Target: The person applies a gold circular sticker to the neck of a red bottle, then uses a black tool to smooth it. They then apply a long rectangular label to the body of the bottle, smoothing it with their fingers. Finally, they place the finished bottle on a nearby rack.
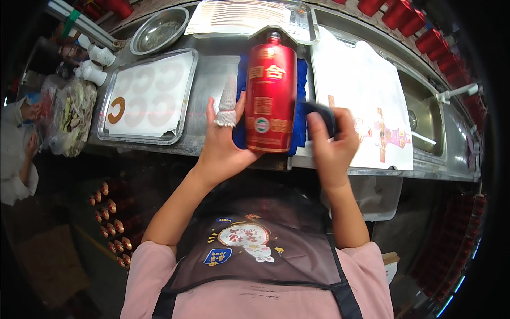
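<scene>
A red bottle point(272, 98) with gold lettering and a dark cap lies on a blue cloth point(301, 74), its base toward me. My left hand point(226, 146) is at the bottle's lower left, fingers spread, the thumb reaching its base edge. A knitted white finger cover point(227, 106) sits on one of its fingers. In my right hand point(334, 141), just right of the bottle, is a dark flat tool point(325, 118), gripped between thumb and fingers. Motion blurs it, so its exact kind is unclear.
To the left, a metal tray point(106, 127) holds a white sheet with one gold horseshoe-shaped sticker point(116, 110). A steel bowl point(159, 31) and a tray of strips point(241, 18) stand behind. Rightward are white sheets with gold-red decals point(390, 135) and a sink point(425, 114).
</scene>
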{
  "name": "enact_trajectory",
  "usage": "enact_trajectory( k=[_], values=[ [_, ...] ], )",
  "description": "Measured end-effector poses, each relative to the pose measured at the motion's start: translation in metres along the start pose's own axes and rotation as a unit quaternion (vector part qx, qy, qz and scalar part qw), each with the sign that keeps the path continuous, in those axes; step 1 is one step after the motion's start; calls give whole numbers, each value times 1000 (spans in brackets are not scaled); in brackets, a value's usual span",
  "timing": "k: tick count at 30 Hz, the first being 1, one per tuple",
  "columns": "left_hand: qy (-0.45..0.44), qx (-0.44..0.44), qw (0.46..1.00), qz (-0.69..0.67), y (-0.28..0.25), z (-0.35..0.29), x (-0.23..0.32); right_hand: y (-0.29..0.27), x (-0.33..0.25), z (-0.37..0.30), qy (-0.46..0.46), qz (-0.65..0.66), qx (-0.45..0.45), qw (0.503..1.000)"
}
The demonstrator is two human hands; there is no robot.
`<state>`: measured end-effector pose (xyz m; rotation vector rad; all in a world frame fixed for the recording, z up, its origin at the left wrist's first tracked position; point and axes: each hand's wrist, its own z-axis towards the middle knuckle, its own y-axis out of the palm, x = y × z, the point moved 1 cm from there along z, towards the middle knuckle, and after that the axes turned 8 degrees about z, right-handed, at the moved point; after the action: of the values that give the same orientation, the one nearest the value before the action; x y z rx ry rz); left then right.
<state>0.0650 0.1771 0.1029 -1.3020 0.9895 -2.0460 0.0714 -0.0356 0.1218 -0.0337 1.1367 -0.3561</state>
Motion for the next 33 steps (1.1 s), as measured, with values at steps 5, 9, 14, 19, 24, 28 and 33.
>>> enact_trajectory(
  k=[5,9,14,19,24,28,33],
  values=[
    [52,62,997,16,-1,-5,1,13,8,-20,-84,-48,6,995],
    [108,126,986,15,10,-5,-10,31,-5,-41,-256,-95,-151,950],
    [1,130,987,-89,12,-18,-3,18,-6,-34,-103,49,-62,992],
    [11,113,993,14,18,-29,17,5,13,-37,-11,39,18,999],
    [-53,143,988,10,23,-35,12,8,17,-51,-85,-31,-11,996],
    [-95,161,982,-11,28,-42,7,15,7,-37,-161,-47,-37,985],
    [-147,104,983,31,34,-47,-5,18,-2,-23,-191,-105,-67,974]
  ],
)
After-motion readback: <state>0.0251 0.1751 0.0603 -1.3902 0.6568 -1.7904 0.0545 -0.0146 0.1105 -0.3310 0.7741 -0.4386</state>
